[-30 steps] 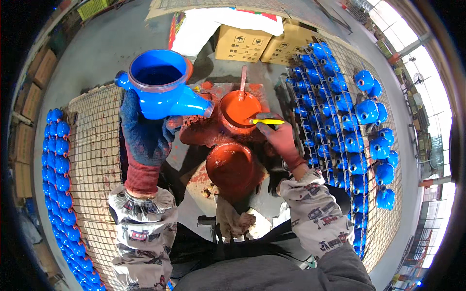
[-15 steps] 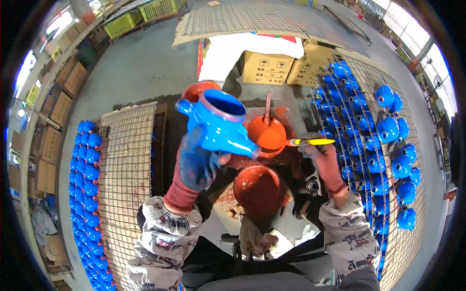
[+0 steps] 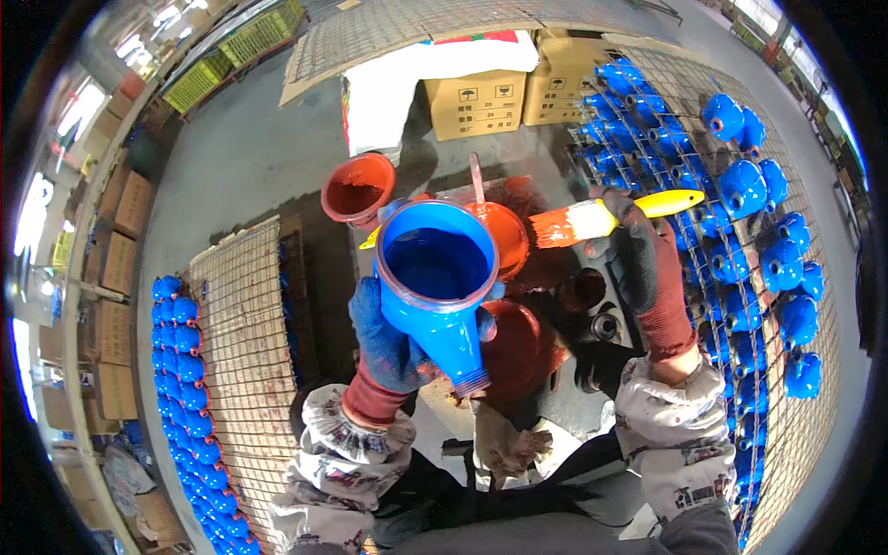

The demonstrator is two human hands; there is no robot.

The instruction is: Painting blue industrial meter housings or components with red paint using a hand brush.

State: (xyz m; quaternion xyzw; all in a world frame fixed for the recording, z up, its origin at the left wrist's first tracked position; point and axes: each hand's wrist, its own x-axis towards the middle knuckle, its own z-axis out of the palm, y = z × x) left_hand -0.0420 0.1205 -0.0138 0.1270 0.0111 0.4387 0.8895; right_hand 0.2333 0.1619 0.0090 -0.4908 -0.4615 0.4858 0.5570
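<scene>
Gripping hard, the left hand in its blue glove has its fingers wrapped tight around the blue funnel-shaped casting, wide mouth tipped up toward the camera, threaded neck pointing down and to the right. It's held up above the work spot, right in the middle of the view. Over on the other side, the right hand, dark glove, fingers closed around the yellow handle of a paintbrush, bristles loaded with orange-red paint and pointing left. The brush tip sits just beside the orange-red paint bucket, which stands behind the casting. A second red bucket stands further back to the left. Down the left side, a wire mesh rack with a row of blue painted parts along its edge. To the right, more blue castings crowd another mesh rack. Cardboard boxes sit at the back.
</scene>
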